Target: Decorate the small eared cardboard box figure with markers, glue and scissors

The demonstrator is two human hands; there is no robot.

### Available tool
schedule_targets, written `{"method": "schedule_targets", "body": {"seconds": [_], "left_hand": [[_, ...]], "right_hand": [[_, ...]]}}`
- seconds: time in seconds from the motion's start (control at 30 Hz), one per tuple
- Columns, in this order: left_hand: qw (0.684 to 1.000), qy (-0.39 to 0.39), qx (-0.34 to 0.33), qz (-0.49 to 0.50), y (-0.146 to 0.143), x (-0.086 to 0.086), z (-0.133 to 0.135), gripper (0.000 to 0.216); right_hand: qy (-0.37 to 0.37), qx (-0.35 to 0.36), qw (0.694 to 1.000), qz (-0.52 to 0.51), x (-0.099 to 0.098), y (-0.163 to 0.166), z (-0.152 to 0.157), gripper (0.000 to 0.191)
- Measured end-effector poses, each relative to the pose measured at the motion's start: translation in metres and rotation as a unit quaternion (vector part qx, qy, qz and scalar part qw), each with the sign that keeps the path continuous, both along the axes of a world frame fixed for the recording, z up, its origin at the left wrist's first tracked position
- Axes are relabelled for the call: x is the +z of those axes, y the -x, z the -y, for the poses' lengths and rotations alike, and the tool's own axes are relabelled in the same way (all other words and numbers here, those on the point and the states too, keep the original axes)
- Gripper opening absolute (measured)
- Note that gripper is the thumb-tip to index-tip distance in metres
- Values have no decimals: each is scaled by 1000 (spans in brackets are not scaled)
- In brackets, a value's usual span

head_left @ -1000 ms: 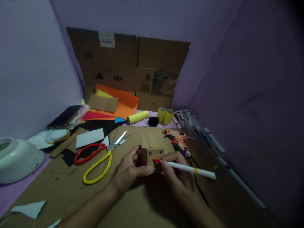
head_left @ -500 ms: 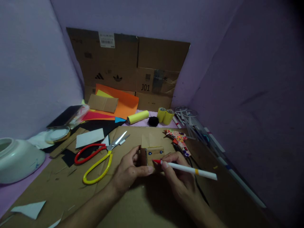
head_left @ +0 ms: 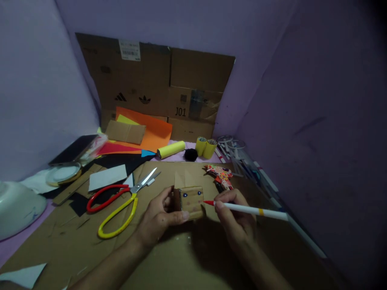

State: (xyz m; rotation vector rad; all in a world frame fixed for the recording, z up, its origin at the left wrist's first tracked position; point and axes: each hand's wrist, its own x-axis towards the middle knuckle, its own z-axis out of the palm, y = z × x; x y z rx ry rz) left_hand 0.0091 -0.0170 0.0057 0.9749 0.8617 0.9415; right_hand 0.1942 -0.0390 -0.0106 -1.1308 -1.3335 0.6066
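My left hand (head_left: 160,215) grips a small cardboard box (head_left: 192,201) by its left side, thumb along the lower front edge. Two dark blue eye-like dots mark the front of the box, with faint reddish marks below them. Two pointed cardboard ears (head_left: 183,178) rise behind its top. Between the fingers of my right hand (head_left: 234,213) is a white marker (head_left: 256,210) with a red tip and an orange band. Its tip points left, close to the right edge of the box; whether it touches, I cannot tell.
Scissors (head_left: 133,193) with red and yellow handles lie open to the left. A flower-patterned glue gun (head_left: 220,175) lies beyond my right hand. Yellow rolls (head_left: 171,149), a black pompom (head_left: 191,154) and orange paper (head_left: 157,135) are at the back. A white bowl (head_left: 21,209) stands left.
The marker tip has moved off the front of the box to its right edge. Faint reddish marks now show on that front. The whole view has shifted slightly.
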Motion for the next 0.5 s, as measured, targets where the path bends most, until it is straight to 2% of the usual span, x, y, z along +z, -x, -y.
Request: {"method": "schedule_targets", "body": {"seconds": [0.13,0.33,0.5], "left_hand": [[1000,6,3,1,0,0,0,66],[1000,12,5,-2,1,0,-1,66],[1000,17,15,6,-1,2,0,63]], "right_hand": [[8,6,999,36,4,3,1,15],[62,21,998,14,3,5,3,18],[73,29,997,3,3,7,3,18]]}}
